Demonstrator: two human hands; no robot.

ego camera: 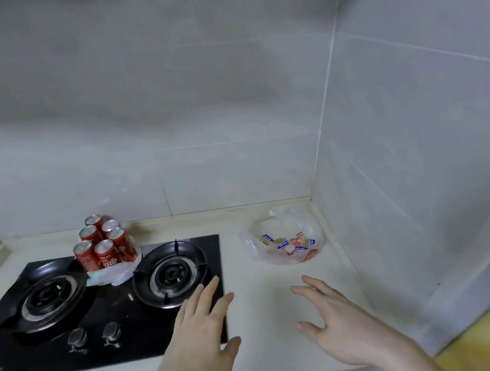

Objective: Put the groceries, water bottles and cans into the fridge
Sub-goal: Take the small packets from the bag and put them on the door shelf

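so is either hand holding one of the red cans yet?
No: the left hand and right hand hover empty over the pale countertop, well short of the red drink cans.

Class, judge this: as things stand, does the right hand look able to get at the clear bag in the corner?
Probably yes: the right hand is open, and only bare countertop lies between it and the clear bag.
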